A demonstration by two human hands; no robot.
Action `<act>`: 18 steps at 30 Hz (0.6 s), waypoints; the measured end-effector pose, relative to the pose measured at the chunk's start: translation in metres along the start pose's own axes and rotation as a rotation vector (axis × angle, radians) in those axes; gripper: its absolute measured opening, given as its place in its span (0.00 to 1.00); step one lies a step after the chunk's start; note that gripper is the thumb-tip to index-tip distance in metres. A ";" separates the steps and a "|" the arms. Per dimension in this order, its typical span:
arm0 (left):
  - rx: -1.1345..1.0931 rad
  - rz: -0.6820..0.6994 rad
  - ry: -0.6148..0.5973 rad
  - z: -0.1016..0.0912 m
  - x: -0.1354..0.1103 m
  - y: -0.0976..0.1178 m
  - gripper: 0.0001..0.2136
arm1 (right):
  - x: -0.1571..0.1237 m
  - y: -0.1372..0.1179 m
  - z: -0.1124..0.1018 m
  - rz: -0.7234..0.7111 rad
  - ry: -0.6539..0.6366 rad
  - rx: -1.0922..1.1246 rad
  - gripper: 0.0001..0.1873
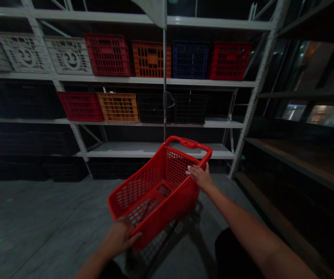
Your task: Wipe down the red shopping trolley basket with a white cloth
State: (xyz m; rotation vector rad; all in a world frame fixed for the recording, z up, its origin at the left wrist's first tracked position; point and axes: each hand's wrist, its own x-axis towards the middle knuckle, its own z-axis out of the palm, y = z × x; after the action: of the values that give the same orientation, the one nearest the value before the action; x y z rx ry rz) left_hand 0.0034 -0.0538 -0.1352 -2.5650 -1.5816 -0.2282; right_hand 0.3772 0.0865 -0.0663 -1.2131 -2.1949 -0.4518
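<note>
Both hands hold a red plastic shopping basket (181, 201) before white steel shelving (155, 149), the left hand (117, 237) curled around its near edge, the right hand's (201, 177) fingers apparently spread along its rim, though dim light obscures them.

We face a metal shelf (213, 82) carrying white, red, orange and blue crates (151, 59) in a row. Directly below that shelf, a lower shelf (222, 124) carries red, orange and black crates (118, 107). Dark crates (64, 169) sit on the floor (38, 209) further down.
</note>
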 end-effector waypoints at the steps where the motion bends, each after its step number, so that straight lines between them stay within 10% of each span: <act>1: -0.008 -0.009 -0.017 -0.002 0.000 -0.003 0.24 | 0.003 0.011 -0.003 0.034 0.020 -0.031 0.14; 9: -0.039 -0.244 -0.203 -0.023 0.007 -0.026 0.26 | -0.010 -0.032 0.017 0.036 0.074 -0.002 0.17; 18: -0.055 -0.419 -0.092 -0.039 0.101 0.047 0.20 | -0.012 -0.126 0.054 -0.235 0.030 0.157 0.22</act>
State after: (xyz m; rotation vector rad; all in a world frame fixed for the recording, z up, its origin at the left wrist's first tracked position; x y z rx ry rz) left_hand 0.0873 0.0071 -0.0792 -2.2815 -2.1641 -0.1941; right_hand 0.2572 0.0413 -0.1170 -0.8654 -2.3098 -0.3801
